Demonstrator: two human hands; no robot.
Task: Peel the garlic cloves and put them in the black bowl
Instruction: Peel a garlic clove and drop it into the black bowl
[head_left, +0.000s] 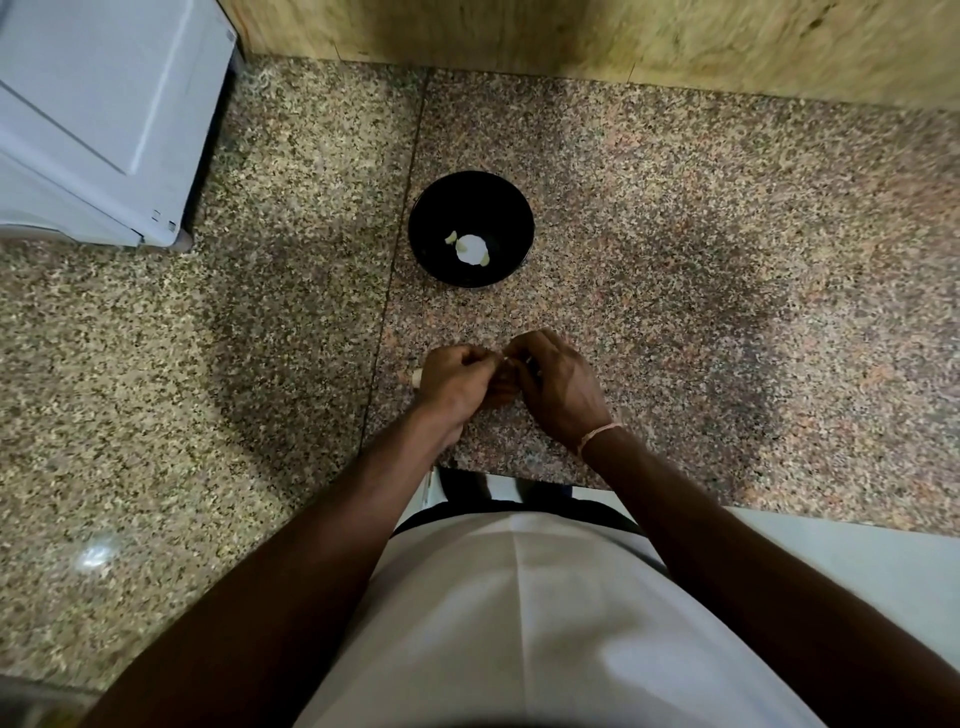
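Head cam is looking straight down at your speckled granite countertop (675, 234), so here's the rundown going left to right. Far left corner there's a white boxy appliance (98, 114) sitting on the counter, well apart from everything else. Along the back runs a tan wooden wall panel (571, 36).

Near the middle sits the round black bowl (431, 208), right beside the seam in the stone. Inside it you've got a few pale bits on the bottom: one bigger white piece (470, 248) with a smaller pale piece on either side of it. Can't tell from this view whether those are peeled cloves or skin.

Closer to you, your left hand (454, 382) is curled up tight, fingers clenched in toward the thumb. A small pale bit (416, 378) pokes out at the left edge of that hand, likely a garlic clove, but it's too small to call. Your right hand (558, 387) is pressed right up against the left, fingertips pinching at the spot where the two hands meet. There's a tiny light sliver (505, 358) between the fingertips of both hands, so whatever you're working on is wedged there, mostly hidden by your fingers. Both hands sit just above the counter, near side of the bowl and apart from it.

You've got a thin pinkish thread bracelet (600, 434) on your right wrist, and your white shirt (519, 623) fills the bottom.
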